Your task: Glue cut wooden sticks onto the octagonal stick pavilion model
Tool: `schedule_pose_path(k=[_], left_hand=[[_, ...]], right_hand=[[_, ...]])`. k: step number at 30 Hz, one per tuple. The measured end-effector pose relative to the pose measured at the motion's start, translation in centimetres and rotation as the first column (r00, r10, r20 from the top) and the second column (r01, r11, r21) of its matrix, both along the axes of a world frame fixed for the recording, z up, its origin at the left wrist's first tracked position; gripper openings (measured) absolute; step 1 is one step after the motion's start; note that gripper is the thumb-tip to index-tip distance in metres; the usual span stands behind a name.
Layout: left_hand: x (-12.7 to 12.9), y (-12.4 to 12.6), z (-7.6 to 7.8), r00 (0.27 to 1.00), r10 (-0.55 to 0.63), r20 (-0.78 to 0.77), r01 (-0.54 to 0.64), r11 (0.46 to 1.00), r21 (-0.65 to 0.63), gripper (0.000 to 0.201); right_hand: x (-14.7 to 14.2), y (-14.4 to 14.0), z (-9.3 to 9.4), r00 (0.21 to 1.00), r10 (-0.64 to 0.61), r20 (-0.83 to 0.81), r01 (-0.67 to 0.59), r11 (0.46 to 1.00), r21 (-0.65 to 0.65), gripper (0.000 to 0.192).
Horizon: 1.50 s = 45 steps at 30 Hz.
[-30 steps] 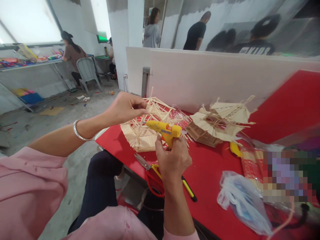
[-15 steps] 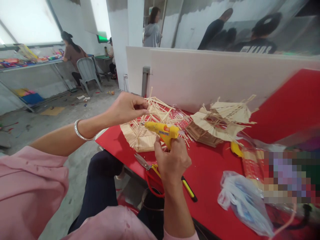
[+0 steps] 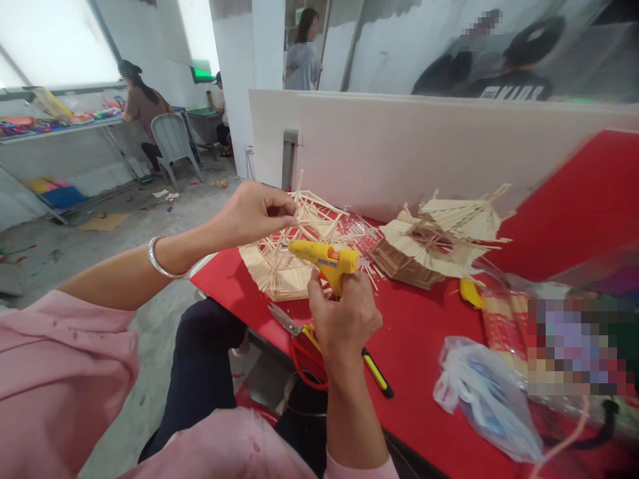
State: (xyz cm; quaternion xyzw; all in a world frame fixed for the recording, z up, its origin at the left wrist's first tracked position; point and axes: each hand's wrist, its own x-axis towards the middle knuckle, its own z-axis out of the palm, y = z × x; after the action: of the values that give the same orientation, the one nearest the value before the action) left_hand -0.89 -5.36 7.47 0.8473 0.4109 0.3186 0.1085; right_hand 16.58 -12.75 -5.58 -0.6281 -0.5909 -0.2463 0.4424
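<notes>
My right hand (image 3: 345, 316) is wrapped round the grip of a yellow hot glue gun (image 3: 324, 258), its nozzle pointing left. Behind and below the nozzle lies a model built of thin wooden sticks (image 3: 292, 283), with a fanned roof and an open frame on top. My left hand (image 3: 262, 207) pinches a thin wooden stick (image 3: 300, 181) at the upper left of that frame; whether the stick is joined to the model I cannot tell. To the right stands a second stick model (image 3: 429, 246) with a wide fanned roof.
Scissors with red and yellow handles (image 3: 299, 332) and a yellow-black cutter knife (image 3: 378, 374) lie by the front edge of the red table (image 3: 409, 346). A white plastic bag (image 3: 484, 399) and packs of sticks (image 3: 502, 319) sit at right. A pale board (image 3: 399, 153) rises behind. Other people are farther off.
Both hands and the glue gun hold almost the same place. The view has shifted very slightly. In the background, a person in dark clothes has moved.
</notes>
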Motion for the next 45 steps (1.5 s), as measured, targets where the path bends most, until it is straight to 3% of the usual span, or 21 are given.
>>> schedule_pose_path(k=[45], left_hand=[[0.36,0.28,0.21,0.996,-0.051,-0.074,0.054,0.998,0.043,0.017]], right_hand=[[-0.23,0.25,0.08,0.999,0.031,-0.022,-0.029,0.998,0.063,0.020]])
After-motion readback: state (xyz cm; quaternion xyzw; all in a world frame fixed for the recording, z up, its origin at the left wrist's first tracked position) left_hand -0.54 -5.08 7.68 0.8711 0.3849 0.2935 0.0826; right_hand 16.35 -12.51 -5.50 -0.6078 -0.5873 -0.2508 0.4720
